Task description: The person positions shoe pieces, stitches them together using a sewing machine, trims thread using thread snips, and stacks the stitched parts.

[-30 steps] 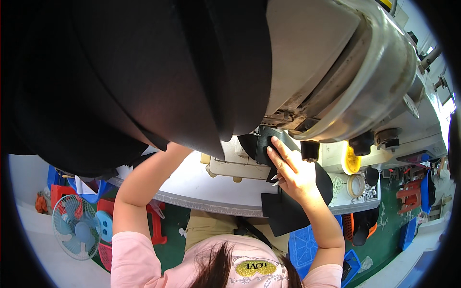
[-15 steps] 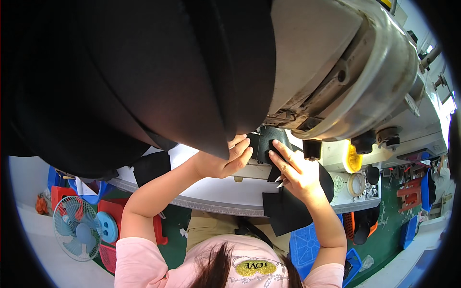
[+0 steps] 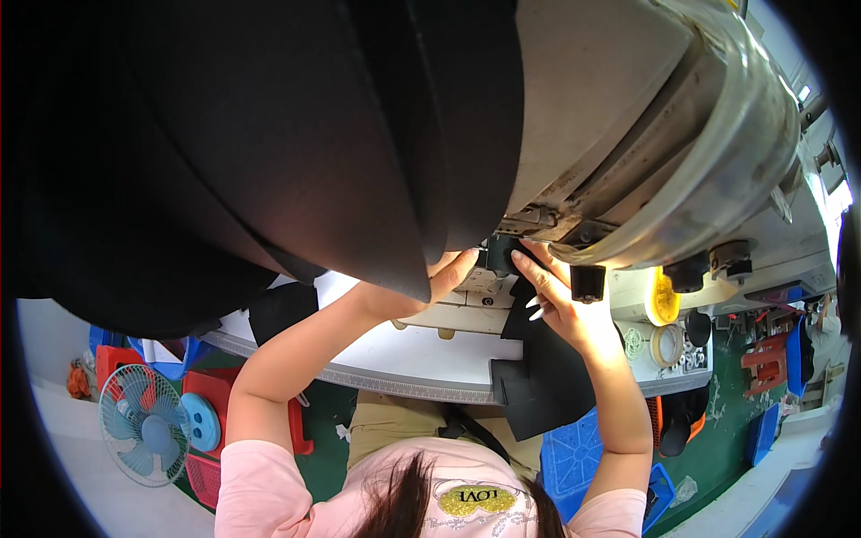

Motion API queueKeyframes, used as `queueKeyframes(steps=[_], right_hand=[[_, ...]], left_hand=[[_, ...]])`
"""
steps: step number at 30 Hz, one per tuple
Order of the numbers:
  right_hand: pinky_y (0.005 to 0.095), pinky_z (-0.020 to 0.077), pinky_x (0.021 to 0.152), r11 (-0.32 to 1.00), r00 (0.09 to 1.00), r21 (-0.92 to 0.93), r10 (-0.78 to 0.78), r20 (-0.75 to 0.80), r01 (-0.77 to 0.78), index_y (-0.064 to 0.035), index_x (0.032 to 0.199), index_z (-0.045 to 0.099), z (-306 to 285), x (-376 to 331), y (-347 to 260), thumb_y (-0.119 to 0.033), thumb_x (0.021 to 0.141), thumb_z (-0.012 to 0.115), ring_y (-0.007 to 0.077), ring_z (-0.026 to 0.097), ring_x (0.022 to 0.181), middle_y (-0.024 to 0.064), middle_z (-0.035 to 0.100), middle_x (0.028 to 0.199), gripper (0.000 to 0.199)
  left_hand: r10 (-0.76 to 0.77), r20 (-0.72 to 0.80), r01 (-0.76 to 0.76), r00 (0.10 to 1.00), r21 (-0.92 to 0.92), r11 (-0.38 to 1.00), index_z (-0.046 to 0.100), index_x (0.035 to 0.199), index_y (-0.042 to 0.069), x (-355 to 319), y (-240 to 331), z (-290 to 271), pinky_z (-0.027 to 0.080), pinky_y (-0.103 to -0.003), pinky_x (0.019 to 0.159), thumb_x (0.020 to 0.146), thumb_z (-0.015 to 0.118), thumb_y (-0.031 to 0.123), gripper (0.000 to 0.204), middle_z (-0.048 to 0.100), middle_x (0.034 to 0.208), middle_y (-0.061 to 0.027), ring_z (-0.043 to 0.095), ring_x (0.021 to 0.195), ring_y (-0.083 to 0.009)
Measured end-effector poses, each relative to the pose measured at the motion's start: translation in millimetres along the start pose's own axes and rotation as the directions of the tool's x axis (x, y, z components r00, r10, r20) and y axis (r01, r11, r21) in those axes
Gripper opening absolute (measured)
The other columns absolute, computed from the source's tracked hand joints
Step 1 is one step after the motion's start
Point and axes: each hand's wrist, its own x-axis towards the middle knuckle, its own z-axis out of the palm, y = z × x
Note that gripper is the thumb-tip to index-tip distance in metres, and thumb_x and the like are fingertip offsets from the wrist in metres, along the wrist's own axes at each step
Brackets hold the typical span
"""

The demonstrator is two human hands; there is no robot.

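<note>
Beneath the head of a sewing machine (image 3: 619, 152), a small black piece of material (image 3: 504, 256) lies on the machine bed (image 3: 484, 296). My left hand (image 3: 444, 282) is closed at the piece's left edge, fingers together; a hanging black sheet covers part of it. My right hand (image 3: 565, 300) has its fingertips at the piece's right side. Tucked within its curled fingers are thread snips (image 3: 538, 308), with pointed metal tips showing. The needle area is mostly hidden.
Large black sheets (image 3: 269, 134) fill the upper left, close to the camera. More black pieces (image 3: 547, 386) hang over the table's near edge (image 3: 430, 384). To the right are a tape roll (image 3: 666, 345) and a yellow round part (image 3: 664, 296). A fan (image 3: 148, 426) stands lower left.
Both hands have shifted slightly, the right one farther under the machine head. Less of the small black piece shows, and more of the machine bed is uncovered. The snips' tips have moved up.
</note>
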Motion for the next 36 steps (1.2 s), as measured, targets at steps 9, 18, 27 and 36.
queueKeyframes(steps=[9, 18, 27, 36], right_hand=[[0.0324, 0.0532, 0.064, 0.973, 0.994, -0.204, 0.103, -0.041, -0.109, -0.0146, 0.109, 0.069, 23, -16, 43, -0.005, 0.081, 0.071, 0.0206, 0.068, 0.07, 0.0038, 0.07, 0.083, 0.029], [0.0319, 0.0493, 0.063, 0.956, 0.929, 0.193, 0.267, -0.256, -0.222, 0.0009, 0.083, 0.064, -9, -43, 30, -0.002, 0.082, 0.066, 0.0242, 0.064, 0.071, 0.0099, 0.065, 0.078, 0.003], [0.0385, 0.0513, 0.072, 0.848, 0.843, 0.116, 0.479, 0.245, -0.517, -0.0018, 0.088, 0.064, 14, -86, 37, -0.011, 0.07, 0.079, 0.0328, 0.063, 0.08, 0.0119, 0.059, 0.09, 0.025], [0.0422, 0.0498, 0.078, 0.805, 0.745, 0.078, 0.503, 0.438, -0.589, -0.0027, 0.092, 0.058, 28, -78, 44, -0.018, 0.066, 0.084, 0.0357, 0.063, 0.091, 0.0146, 0.061, 0.095, 0.04]], left_hand=[[-0.207, 0.064, 0.206, 0.976, 0.02, 0.978, 0.065, 0.099, 0.001, -7, -11, 14, 0.05, -0.038, 0.079, 0.075, 0.067, -0.002, 0.024, 0.064, 0.101, -0.0109, 0.062, 0.091, -0.0301], [-0.422, 0.298, 0.428, 0.856, 0.049, 0.903, 0.065, 0.1, 0.001, 1, -52, 23, 0.05, -0.037, 0.079, 0.079, 0.065, 0.004, 0.022, 0.065, 0.099, -0.01, 0.063, 0.089, -0.0275], [-0.55, 0.412, 0.607, 0.726, -0.008, 0.795, 0.065, 0.102, 0.0, 23, -85, -14, 0.051, -0.036, 0.078, 0.083, 0.064, 0.009, 0.021, 0.066, 0.097, -0.0091, 0.064, 0.088, -0.025], [-0.64, 0.05, 0.642, 0.767, -0.045, 0.766, 0.066, 0.103, 0.0, 107, -138, -197, 0.051, -0.035, 0.078, 0.086, 0.063, 0.014, 0.022, 0.067, 0.095, -0.0082, 0.065, 0.087, -0.0225]])
